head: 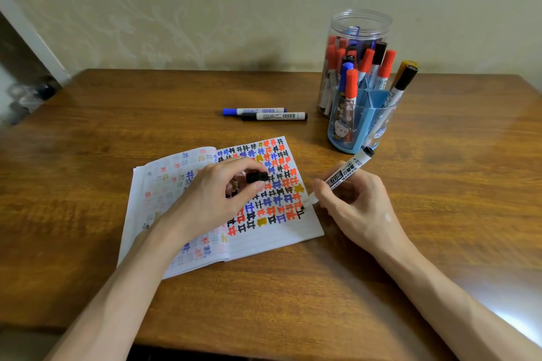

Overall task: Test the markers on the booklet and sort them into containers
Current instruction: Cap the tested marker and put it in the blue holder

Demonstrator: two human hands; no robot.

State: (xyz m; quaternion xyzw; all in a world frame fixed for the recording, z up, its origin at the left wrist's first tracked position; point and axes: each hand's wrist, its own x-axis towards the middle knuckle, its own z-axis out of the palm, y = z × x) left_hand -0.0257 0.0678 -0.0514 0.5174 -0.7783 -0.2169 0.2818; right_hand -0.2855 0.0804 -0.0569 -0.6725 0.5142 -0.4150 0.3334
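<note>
- The left hand point(217, 196) comes in from 7 o'clock on a bare forearm and sits over the middle of the booklet point(278, 236). Thumb and forefinger pinch a short black cap point(257, 177); the other fingers are curled underneath.
- The right hand point(355, 202) comes in from 5 o'clock, just beside the booklet's right edge. Its fingers are curled round a marker point(343, 177) in a writing grip.
- The marker is uncapped, with a white cylindrical barrel, black print and a black end plug. The barrel slants up toward 1 o'clock, and the dark tip meets the right-hand page near its outer edge.
- The booklet is thin lined paper, lying open at the centre of the surface point(293, 296). Hash-shaped marks in black, blue, orange-red and yellow cover the right page; the left page shows fainter marks.
- At 12 o'clock from the booklet, a blue-capped marker point(253, 111) and a black-capped marker point(274, 116) lie just beside each other, both capped.
- At 2 o'clock stands a clear jar point(360, 23), cylindrical and open-topped, holding many capped markers.
- In front of it stands a blue holder point(341, 129), compartmented with translucent printed walls, holding upright markers.
- The surface is glossy brown wood with visible grain.
</note>
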